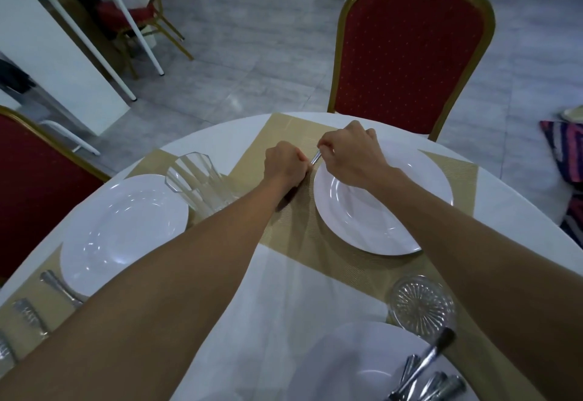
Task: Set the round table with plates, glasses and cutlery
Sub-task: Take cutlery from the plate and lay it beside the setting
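Two bare arms reach across a round table point(217, 145). The right hand point(350, 156) pinches a thin piece of cutlery point(316, 157) at the rim of a white plate point(378, 227); the left hand point(284, 164), curled in a fist, is just beside it. A clear glass point(202, 182) stands left of the left hand, a red chair point(410, 53) beyond both

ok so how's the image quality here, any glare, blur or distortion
Head view: dim, cool light; soft glare streaks on the left plate and a sheen on the floor tiles; wide-angle bending stretches the forearms and curves the table edge; the near cutlery at the bottom edge is blurred; the cutlery piece pinched by the right hand is tiny.
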Tool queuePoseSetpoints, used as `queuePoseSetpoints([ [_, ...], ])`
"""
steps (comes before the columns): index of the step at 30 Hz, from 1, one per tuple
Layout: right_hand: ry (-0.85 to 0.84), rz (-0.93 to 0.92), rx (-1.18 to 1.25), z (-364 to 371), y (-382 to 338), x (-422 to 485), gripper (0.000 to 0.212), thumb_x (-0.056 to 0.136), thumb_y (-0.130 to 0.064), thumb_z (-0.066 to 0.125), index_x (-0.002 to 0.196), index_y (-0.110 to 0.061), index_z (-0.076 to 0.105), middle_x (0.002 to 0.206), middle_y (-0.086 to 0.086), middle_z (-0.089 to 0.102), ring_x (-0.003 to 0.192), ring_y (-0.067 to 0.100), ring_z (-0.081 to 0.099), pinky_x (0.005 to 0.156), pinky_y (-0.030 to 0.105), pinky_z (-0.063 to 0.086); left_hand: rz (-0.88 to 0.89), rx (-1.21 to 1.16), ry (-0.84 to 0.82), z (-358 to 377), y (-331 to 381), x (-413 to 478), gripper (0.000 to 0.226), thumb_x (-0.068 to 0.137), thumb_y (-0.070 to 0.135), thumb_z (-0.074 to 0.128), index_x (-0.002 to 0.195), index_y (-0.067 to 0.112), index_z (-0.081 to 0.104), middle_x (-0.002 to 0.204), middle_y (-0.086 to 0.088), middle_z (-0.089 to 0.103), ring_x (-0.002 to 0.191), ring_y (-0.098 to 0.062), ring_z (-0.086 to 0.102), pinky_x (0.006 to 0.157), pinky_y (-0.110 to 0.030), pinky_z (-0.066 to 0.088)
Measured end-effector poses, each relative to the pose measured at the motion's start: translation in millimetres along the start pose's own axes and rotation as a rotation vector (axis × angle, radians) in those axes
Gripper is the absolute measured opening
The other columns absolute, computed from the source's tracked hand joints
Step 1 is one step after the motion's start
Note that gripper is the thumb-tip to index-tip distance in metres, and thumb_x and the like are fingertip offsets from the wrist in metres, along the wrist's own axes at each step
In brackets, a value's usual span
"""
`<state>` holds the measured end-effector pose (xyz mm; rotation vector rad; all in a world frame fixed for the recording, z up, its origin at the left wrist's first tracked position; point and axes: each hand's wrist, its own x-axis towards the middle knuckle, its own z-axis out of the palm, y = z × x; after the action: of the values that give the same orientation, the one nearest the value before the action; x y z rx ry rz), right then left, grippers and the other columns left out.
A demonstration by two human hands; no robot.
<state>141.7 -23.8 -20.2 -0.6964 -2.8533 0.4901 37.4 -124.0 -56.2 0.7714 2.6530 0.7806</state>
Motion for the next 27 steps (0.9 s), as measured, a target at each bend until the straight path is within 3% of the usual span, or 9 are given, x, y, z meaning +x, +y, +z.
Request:
queuePoseSetpoints([
  [5,0.024,-0.013,-0.021,-1.6,4.8,-4.5,0.030,0.099,-0.023,0.043,0.104,-0.018,0.072,0.090,0.000,0.068,0.101,0.026,0.048,0.085,0.041,0.033,-0.006,-0.013,0.017,2.0,-0.1,1.0,0.016,0.082,0.017,0.066,0.073,0.013,0.077,0.077,-0.001,0.074,0.089,-0.024,0.067,0.074,-0.026,0.046],
  [10,0.059,-0.026,-0.023,-7.5,5.0,-13.1,0.031,0.100,-0.026,0.042,0.097,-0.015,0.071,0.087,0.002,0.068,0.099,0.027,0.049,0.086,0.043,0.036,0.027,-0.025,-0.003,-4.5,4.0,-4.3,0.013,0.084,0.016,0.070,0.077,0.010,0.078,0.080,-0.004,0.075,0.086,-0.019,0.067,0.085,-0.027,0.046],
  [14,0.078,-0.022,0.012,-15.2,5.4,-31.6,0.033,0.101,-0.029,0.042,0.104,-0.014,0.071,0.097,0.003,0.071,0.104,0.026,0.051,0.089,0.045,0.037,-0.025,-0.052,0.008,-7.2,4.7,-17.7,0.022,0.085,0.017,0.065,0.067,0.005,0.072,0.069,-0.004,0.070,0.081,-0.022,0.067,0.082,-0.031,0.051],
  [18,0.063,0.036,0.074,-29.6,1.8,-66.9,0.033,0.102,-0.030,0.045,0.119,-0.016,0.069,0.113,0.003,0.072,0.117,0.026,0.050,0.098,0.046,0.036,-0.082,-0.073,0.037,-22.3,4.3,-39.5,0.017,0.085,0.009,0.056,0.079,0.004,0.072,0.084,-0.008,0.072,0.086,-0.020,0.062,0.070,-0.026,0.044],
  [22,0.007,0.092,0.165,-48.4,-7.7,-112.2,0.033,0.101,-0.028,0.049,0.125,-0.015,0.067,0.120,0.002,0.070,0.118,0.030,0.052,0.102,0.046,0.039,-0.096,-0.084,0.025,-44.7,17.7,-74.6,0.021,0.087,0.006,0.054,0.092,0.005,0.074,0.095,-0.006,0.072,0.089,-0.015,0.059,0.072,-0.022,0.044],
  [25,-0.048,0.111,0.218,-60.0,-20.4,-153.4,0.028,0.097,-0.025,0.053,0.117,-0.017,0.071,0.113,0.001,0.072,0.108,0.028,0.060,0.096,0.043,0.047,-0.046,-0.084,-0.033,-58.4,31.4,-114.5,0.020,0.086,0.009,0.057,0.093,0.010,0.076,0.094,-0.002,0.072,0.089,-0.015,0.062,0.072,-0.023,0.046],
  [27,-0.159,0.145,0.201,-70.6,-29.5,-182.7,0.021,0.093,-0.024,0.055,0.098,-0.019,0.074,0.101,0.001,0.072,0.095,0.026,0.064,0.088,0.041,0.053,-0.010,-0.035,-0.203,-63.2,37.3,-146.4,0.019,0.083,0.010,0.061,0.093,0.011,0.078,0.092,-0.002,0.074,0.086,-0.016,0.065,0.077,-0.026,0.053],
])
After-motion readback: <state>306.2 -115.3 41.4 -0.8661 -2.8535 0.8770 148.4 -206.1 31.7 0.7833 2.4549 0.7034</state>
